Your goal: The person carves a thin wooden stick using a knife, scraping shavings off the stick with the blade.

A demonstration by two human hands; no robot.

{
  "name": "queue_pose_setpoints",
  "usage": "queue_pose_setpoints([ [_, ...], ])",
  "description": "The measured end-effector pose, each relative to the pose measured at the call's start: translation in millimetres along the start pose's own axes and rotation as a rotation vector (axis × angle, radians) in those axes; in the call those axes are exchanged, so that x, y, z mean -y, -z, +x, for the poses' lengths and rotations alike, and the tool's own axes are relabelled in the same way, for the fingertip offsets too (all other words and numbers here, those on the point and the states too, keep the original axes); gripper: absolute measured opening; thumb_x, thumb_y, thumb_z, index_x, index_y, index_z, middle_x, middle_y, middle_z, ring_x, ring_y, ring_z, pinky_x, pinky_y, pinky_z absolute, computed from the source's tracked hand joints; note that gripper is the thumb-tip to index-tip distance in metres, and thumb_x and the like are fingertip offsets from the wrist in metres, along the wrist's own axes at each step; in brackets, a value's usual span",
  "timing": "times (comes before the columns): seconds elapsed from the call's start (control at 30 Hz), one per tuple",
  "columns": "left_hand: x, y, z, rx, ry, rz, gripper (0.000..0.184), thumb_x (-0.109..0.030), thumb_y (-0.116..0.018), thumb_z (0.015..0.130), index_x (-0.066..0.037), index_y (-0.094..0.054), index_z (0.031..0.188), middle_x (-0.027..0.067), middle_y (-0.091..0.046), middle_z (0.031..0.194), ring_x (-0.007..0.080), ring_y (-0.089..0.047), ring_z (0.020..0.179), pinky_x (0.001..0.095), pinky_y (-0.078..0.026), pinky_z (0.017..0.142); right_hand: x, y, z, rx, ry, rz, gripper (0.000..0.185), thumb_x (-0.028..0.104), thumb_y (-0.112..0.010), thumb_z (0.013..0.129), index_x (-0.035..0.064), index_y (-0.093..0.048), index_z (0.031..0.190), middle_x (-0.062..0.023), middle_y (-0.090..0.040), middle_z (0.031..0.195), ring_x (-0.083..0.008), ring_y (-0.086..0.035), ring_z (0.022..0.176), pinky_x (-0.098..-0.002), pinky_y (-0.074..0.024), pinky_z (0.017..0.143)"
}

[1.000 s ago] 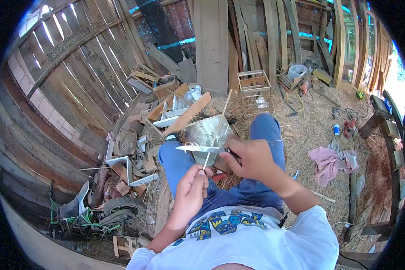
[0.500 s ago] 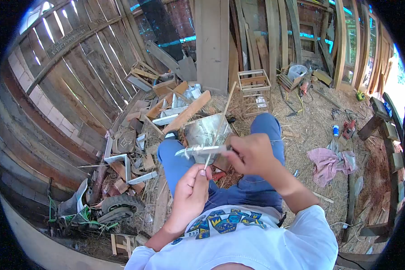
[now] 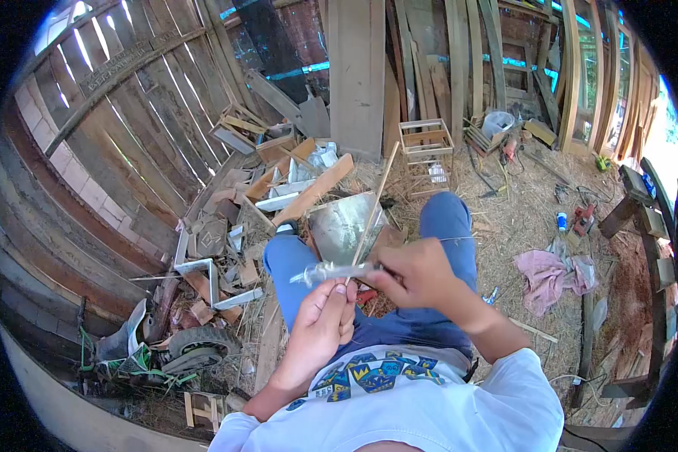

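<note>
My left hand [image 3: 324,315] is closed around the lower end of a thin wooden stick [image 3: 379,197], which points up and away from me, leaning slightly right. In the fist of my right hand [image 3: 420,273] is a knife [image 3: 328,272], its handle mostly hidden by the fingers. The pale blade lies crosswise over the stick, just above my left thumb, and is somewhat blurred. Whether the edge is biting into the wood I cannot tell. Both hands are above my lap, between my knees.
Beyond the stick a worn grey board [image 3: 343,230] lies between my feet. Scrap wood [image 3: 279,173] is heaped at the left, above a wheel [image 3: 203,343]. A small wooden frame [image 3: 426,139] stands ahead. A pink cloth [image 3: 542,279] lies on the straw-strewn floor at the right.
My right hand and the knife have come down the stick, closer to my left hand. The stick's far end has swung a little to the right.
</note>
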State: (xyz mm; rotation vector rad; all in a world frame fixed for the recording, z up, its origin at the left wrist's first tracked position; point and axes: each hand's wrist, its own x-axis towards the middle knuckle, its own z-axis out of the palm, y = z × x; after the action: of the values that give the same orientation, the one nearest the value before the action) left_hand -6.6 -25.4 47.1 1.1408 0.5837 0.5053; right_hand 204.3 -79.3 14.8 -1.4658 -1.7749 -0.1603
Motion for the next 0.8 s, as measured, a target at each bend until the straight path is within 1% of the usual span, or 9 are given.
queue_pose_setpoints([
  [0.13,-1,-1,-3,0.020,0.016,-0.020,0.025,-0.024,-0.041,0.113,-0.008,-0.052,0.098,-0.0075,-0.027,0.064,0.0038,-0.023,0.051,0.0248,-0.022,0.047,4,2,2,0.005,0.070,-0.045,0.038,0.041,-0.072,0.090,0.0136,-0.056,0.068,-0.0065,-0.053,0.052,-0.0301,-0.059,0.048,-0.0421,-0.0431,0.046],
  [0.23,-1,-2,-5,0.011,0.012,0.000,0.024,-0.023,-0.041,0.113,-0.008,-0.052,0.098,-0.0074,-0.027,0.064,0.0042,-0.023,0.050,0.0246,-0.022,0.047,2,3,5,-0.061,0.166,-0.097,0.036,0.036,-0.073,0.086,0.0120,-0.052,0.069,-0.0076,-0.052,0.053,-0.0307,-0.056,0.046,-0.0424,-0.0415,0.045],
  [0.33,-2,-2,-6,-0.007,-0.004,0.013,0.023,-0.022,-0.041,0.113,-0.008,-0.052,0.098,-0.0072,-0.028,0.064,0.0044,-0.023,0.050,0.0247,-0.022,0.046,2,2,6,-0.048,0.128,-0.118,0.039,0.042,-0.074,0.087,0.0144,-0.054,0.067,-0.0065,-0.053,0.053,-0.0300,-0.058,0.048,-0.0414,-0.0434,0.046],
  [0.4,-3,-2,-9,-0.015,-0.018,0.018,0.023,-0.022,-0.040,0.113,-0.008,-0.052,0.099,-0.0071,-0.028,0.064,0.0044,-0.023,0.050,0.0249,-0.022,0.046,-6,-1,7,-0.139,0.090,-0.142,0.038,0.040,-0.074,0.087,0.0139,-0.055,0.068,-0.0081,-0.055,0.055,-0.0317,-0.059,0.049,-0.0424,-0.0445,0.047],
  [0.53,2,4,-19,0.025,0.028,0.026,0.022,-0.021,-0.040,0.113,-0.008,-0.051,0.099,-0.0065,-0.029,0.064,0.0042,-0.025,0.051,0.0251,-0.021,0.045,-66,16,17,-0.351,-0.293,-0.140,0.034,0.030,-0.067,0.096,0.0057,-0.057,0.073,-0.0155,-0.059,0.061,-0.0384,-0.060,0.055,-0.0464,-0.0447,0.051],
  [0.57,5,5,-20,0.028,0.042,0.020,0.022,-0.021,-0.040,0.113,-0.008,-0.051,0.099,-0.0063,-0.029,0.064,0.0041,-0.025,0.051,0.0251,-0.021,0.045,-74,21,11,-0.350,-0.293,-0.144,0.034,0.030,-0.067,0.096,0.0057,-0.057,0.073,-0.0155,-0.059,0.061,-0.0384,-0.060,0.055,-0.0464,-0.0447,0.051],
  [0.67,11,11,-12,-0.002,0.020,0.066,0.021,-0.020,-0.041,0.112,-0.008,-0.051,0.099,-0.0064,-0.030,0.064,0.0042,-0.025,0.051,0.0251,-0.022,0.045,-79,28,14,-0.382,-0.315,-0.140,0.036,0.030,-0.063,0.101,0.0020,-0.059,0.078,-0.0156,-0.054,0.058,-0.0324,-0.057,0.051,-0.0435,-0.0419,0.051],
  [0.73,11,9,-12,-0.005,0.002,0.070,0.021,-0.020,-0.041,0.112,-0.008,-0.051,0.100,-0.0065,-0.030,0.064,0.0043,-0.025,0.051,0.0251,-0.023,0.045,-64,18,4,-0.454,-0.416,0.178,0.039,0.033,-0.061,0.104,0.0012,-0.061,0.082,-0.0128,-0.046,0.057,-0.0212,-0.048,0.051,-0.0386,-0.0386,0.052],
  [0.8,12,6,-10,-0.002,-0.023,0.063,0.021,-0.020,-0.041,0.112,-0.008,-0.051,0.100,-0.0066,-0.030,0.065,0.0045,-0.025,0.051,0.0252,-0.023,0.045,-53,17,1,-0.470,-0.425,0.226,0.040,0.034,-0.060,0.105,0.0009,-0.062,0.083,-0.0108,-0.043,0.057,-0.0181,-0.043,0.053,-0.0366,-0.0371,0.053],
])
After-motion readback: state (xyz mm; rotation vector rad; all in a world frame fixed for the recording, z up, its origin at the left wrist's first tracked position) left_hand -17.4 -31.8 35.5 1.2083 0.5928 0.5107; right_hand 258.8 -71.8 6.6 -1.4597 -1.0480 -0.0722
